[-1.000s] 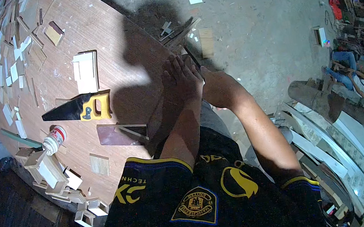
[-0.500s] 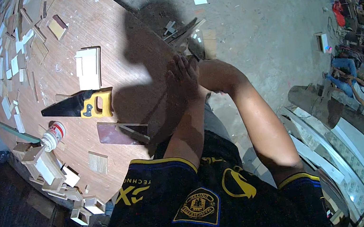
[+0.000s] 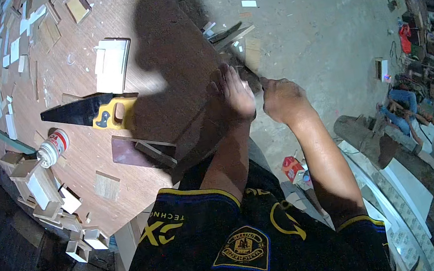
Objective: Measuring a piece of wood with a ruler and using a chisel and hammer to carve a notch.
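At the table's right edge my left hand (image 3: pixel 234 93) lies with its fingers stretched out, partly in shadow. Whatever is under its palm is hidden. Just beyond the edge, over the floor, my right hand (image 3: pixel 284 100) is closed in a fist. A thin dark strip shows near its knuckles, but I cannot make out what it grips. To the left, a handsaw (image 3: pixel 95 113) with a black blade and yellow handle lies on the brown table (image 3: pixel 124 200). Pale flat pieces (image 3: pixel 113 65) lie beyond it, and a maroon board (image 3: pixel 131 153) lies nearer me.
A white-and-red jar (image 3: pixel 54 148) stands beside small wooden box pieces (image 3: pixel 41 185) at the table's left. Offcuts (image 3: pixel 13 52) cover the far left. Wood strips (image 3: pixel 232 35) show past the right edge. A person (image 3: pixel 419 127) sits at the far right near long white panels (image 3: pixel 390 210).
My right hand has drawn away from the left, to the right and slightly nearer me. The left hand stays at the table edge. The whole view has shifted slightly.
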Demonstrator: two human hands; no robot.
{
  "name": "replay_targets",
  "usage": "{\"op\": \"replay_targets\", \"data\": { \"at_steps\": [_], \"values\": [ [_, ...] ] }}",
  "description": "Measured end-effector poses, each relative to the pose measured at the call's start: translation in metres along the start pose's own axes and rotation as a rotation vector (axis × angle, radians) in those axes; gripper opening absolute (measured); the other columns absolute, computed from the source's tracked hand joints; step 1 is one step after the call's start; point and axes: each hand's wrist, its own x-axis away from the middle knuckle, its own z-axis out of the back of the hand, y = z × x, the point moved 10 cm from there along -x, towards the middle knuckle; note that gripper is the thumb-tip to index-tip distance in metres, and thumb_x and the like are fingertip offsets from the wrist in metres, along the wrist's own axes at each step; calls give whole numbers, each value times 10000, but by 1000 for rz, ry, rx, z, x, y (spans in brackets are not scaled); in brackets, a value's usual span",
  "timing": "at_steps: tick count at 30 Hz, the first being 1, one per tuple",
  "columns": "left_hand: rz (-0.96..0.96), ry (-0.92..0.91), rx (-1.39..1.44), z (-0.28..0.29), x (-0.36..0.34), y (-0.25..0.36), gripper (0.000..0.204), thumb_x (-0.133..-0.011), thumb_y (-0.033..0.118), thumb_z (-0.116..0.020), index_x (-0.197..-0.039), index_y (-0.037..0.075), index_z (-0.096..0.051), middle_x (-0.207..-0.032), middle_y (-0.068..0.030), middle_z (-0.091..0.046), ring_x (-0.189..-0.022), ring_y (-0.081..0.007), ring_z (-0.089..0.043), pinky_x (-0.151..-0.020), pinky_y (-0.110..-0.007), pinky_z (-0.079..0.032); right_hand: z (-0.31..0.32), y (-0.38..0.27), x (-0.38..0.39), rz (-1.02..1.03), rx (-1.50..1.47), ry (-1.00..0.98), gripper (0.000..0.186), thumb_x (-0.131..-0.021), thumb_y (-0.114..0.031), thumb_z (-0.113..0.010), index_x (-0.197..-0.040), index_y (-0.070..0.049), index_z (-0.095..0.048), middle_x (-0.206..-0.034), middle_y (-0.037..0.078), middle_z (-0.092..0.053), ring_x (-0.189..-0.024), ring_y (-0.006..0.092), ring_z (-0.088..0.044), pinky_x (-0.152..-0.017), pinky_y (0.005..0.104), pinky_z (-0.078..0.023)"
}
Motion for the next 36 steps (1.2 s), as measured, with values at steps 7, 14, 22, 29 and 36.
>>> {"op": "replay_targets", "data": {
  "at_steps": [7,14,22,29,36],
  "values": [
    [-32,151,98,1,0,11,603,-792,204,-568,-1310,-67,-419,-1456,-153,-337,-1344,-363,-299,-1091,-535,-190,-17,5,-25,-73,84,-10,303,-797,-99,-447,-1033,15,-596,-964,242,-647,-941,375,-623,-818,452,-502],
    [-91,49,-25,-12,5,29,547,-805,208,-555,-1261,-81,-468,-1449,-177,-342,-1360,-364,-274,-1080,-537,-204,-7,15,-14,-35,2,6,302,-801,-111,-455,-1043,1,-597,-943,251,-645,-882,389,-634,-800,461,-504],
    [-195,99,104,-11,5,-1,450,-825,209,-585,-1238,38,-540,-1412,-159,-396,-1321,-370,-331,-1061,-543,-251,0,-10,-10,62,-22,-53,260,-771,-98,-472,-945,49,-598,-878,268,-646,-858,405,-642,-774,463,-517],
    [-337,36,-90,38,-12,37,372,-798,111,-575,-1155,10,-566,-1294,-204,-461,-1198,-413,-422,-1019,-524,-327,-33,33,1,-45,-61,26,282,-763,-89,-469,-970,59,-590,-901,275,-642,-860,400,-642,-782,465,-515],
    [-165,96,-210,32,-32,27,352,-749,144,-579,-1081,32,-539,-1154,-179,-485,-1116,-375,-447,-979,-547,-347,-24,33,1,0,-399,136,224,-753,-123,-501,-729,51,-641,-823,281,-634,-798,405,-647,-720,466,-519]
  ]
}}
